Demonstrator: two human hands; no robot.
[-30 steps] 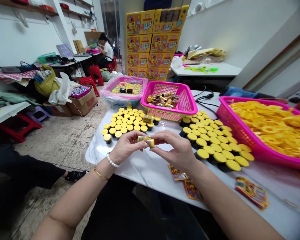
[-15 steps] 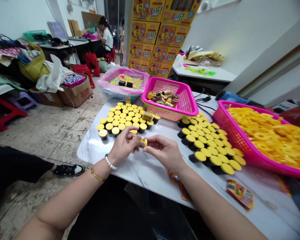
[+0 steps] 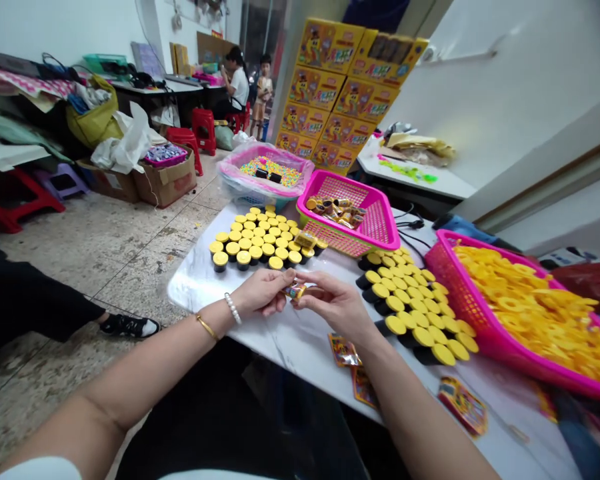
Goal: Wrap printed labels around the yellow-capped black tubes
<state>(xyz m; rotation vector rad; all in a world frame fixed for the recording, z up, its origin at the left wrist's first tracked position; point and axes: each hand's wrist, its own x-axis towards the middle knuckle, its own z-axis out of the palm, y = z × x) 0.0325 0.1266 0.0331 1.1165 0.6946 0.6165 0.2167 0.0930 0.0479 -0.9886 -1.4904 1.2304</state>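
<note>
Between my two hands is a small cup with a colourful printed wrapper (image 3: 295,290), partly covered by fingers. My left hand (image 3: 263,291) is closed on its left side, and my right hand (image 3: 336,305) pinches its right end. Beyond them stand several black cups with yellow lids (image 3: 255,252) in a close group. A wrapped cup (image 3: 306,240) lies on top of that group. More yellow-lidded black cups (image 3: 423,318) stand to the right. Near my right forearm lie printed wrappers (image 3: 344,351), and a stack of them (image 3: 463,405) sits farther right.
A pink basket (image 3: 383,213) holds wrapped cups. Beside it, a plastic-lined basket (image 3: 230,167) contains coloured beads and black cups. Yellow plastic pieces (image 3: 535,293) fill a pink basket at right. Yellow cartons (image 3: 325,93) are stacked behind. Two people (image 3: 239,87) are in the background.
The view has shifted, so the scene sits differently in the frame. My left fingers, raised and spread before, have folded down around the cup, and its colourful print now shows more.
</note>
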